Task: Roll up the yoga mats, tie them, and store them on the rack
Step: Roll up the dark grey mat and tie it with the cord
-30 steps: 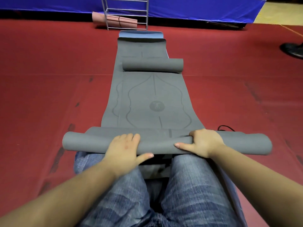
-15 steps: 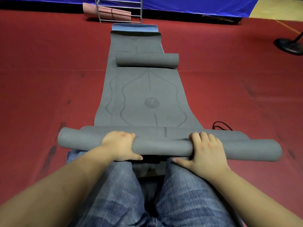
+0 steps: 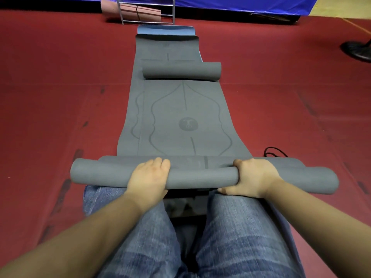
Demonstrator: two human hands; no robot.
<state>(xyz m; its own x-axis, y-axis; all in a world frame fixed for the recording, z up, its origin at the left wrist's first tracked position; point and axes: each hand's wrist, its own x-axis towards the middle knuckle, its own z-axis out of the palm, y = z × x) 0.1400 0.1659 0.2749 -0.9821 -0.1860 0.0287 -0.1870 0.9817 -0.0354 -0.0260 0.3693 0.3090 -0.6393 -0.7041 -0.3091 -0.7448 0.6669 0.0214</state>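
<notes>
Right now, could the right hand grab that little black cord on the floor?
Probably yes, but not while it is busy. The black cord lies on the red floor just past the right hand, with nothing between them. That hand grips the grey roll, so it would have to let go first.

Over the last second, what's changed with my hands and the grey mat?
Both hands curled over the near roll: the left hand and right hand now grip it, and it has thickened, rolling forward. The far roll, rack and pink mat stayed put.
</notes>
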